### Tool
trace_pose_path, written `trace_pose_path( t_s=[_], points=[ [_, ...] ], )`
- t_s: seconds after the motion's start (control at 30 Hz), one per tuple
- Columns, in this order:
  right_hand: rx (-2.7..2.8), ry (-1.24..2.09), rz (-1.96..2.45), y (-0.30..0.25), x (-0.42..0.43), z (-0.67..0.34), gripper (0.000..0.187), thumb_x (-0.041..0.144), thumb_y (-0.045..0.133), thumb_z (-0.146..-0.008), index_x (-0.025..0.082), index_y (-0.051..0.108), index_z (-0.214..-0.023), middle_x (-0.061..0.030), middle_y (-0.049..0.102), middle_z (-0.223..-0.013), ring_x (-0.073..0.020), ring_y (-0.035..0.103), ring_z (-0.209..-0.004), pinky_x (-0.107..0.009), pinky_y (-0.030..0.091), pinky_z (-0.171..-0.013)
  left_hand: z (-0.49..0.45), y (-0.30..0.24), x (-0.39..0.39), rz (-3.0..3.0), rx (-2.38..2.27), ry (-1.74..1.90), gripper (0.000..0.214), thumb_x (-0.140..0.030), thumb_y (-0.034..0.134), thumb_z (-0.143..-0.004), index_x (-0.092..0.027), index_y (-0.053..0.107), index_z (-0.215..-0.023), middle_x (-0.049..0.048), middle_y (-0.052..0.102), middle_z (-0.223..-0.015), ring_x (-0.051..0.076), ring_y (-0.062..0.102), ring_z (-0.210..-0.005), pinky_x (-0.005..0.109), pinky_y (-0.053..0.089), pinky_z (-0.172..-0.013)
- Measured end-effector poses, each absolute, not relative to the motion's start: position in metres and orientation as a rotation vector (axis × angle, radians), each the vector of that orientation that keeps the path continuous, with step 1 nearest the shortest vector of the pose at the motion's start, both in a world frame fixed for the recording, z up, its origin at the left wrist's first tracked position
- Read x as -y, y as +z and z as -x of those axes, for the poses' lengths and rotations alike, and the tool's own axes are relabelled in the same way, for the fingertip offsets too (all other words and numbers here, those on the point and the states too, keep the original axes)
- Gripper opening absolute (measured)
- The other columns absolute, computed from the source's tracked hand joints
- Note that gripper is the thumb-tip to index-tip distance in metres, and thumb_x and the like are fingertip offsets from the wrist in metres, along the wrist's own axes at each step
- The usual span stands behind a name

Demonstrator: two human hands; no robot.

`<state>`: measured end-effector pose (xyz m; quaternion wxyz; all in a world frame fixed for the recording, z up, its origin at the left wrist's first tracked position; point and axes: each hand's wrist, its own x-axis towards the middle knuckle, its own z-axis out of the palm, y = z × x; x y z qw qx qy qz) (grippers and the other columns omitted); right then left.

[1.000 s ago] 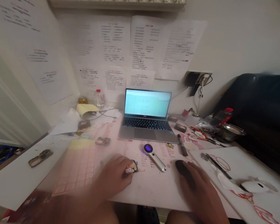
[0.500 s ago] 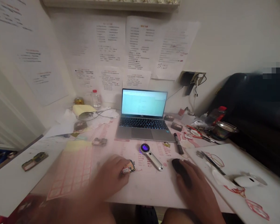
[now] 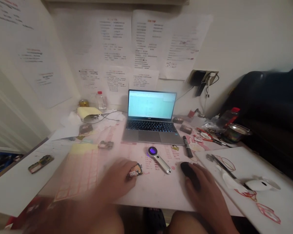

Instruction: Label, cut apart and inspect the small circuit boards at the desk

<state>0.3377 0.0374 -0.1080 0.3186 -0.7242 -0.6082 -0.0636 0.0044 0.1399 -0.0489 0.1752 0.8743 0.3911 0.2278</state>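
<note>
Between the fingers of my left hand (image 3: 118, 177) is a small circuit board (image 3: 137, 169), held low over the desk with part of it hidden by the hand. My right hand (image 3: 207, 185) is wrapped over a black computer mouse (image 3: 189, 170) on the desk. A silver magnifier (image 3: 163, 164) with a purple-lit lens lies between the two hands. Beyond it stands an open laptop (image 3: 150, 136) with a lit screen; its text is too blurred to read. A black marker (image 3: 187, 147) lies just past the mouse.
Another circuit board (image 3: 40, 163) lies on white paper at the left, and a small grey part (image 3: 105, 145) sits beyond my left hand. At the right a white board (image 3: 249, 162) carries a white device (image 3: 257, 185) and red wires. Pliers (image 3: 206, 135) and a metal tin (image 3: 236, 133) stand behind.
The whole view has shifted slightly, so the desk's things sit a little higher. My left hand still holds the circuit board, and my right hand stays on the mouse.
</note>
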Motion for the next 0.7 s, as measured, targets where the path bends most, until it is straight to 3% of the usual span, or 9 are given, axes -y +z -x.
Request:
trace_pose_path(
  t_s=[0.2,0.47,0.7],
  points=[
    [1.593,-0.184,1.931,-0.107,-0.038,-0.339,0.049,0.049,0.046,-0.103,0.022,0.057,-0.143,-0.0127,0.064,-0.143,-0.0334,0.064,-0.131,-0.053,0.053,-0.114,-0.005,-0.046,-0.137,-2.451,-1.121,0.651,0.032,-0.012,0.064,-0.085,-0.021,0.071,-0.115,0.0077,0.076,-0.107,0.030,0.068,-0.104,0.049,0.054,-0.096],
    [1.575,-0.238,1.857,-0.105,-0.039,-0.338,0.061,0.060,0.053,-0.100,0.016,0.057,-0.143,-0.0188,0.065,-0.140,-0.0365,0.063,-0.132,-0.054,0.052,-0.115,0.006,-0.059,-0.148,-2.035,-1.287,1.112,0.035,-0.022,0.068,-0.087,-0.024,0.073,-0.121,0.0078,0.079,-0.118,0.027,0.074,-0.108,0.045,0.058,-0.097],
    [1.600,-0.270,1.812,-0.104,-0.038,-0.340,0.065,0.065,0.053,-0.101,0.014,0.059,-0.141,-0.0211,0.066,-0.139,-0.0381,0.062,-0.132,-0.058,0.051,-0.112,0.003,-0.059,-0.143,-2.169,-1.067,0.919,0.044,-0.021,0.075,-0.081,-0.026,0.074,-0.125,0.0047,0.081,-0.120,0.026,0.076,-0.110,0.042,0.058,-0.101]
  ],
)
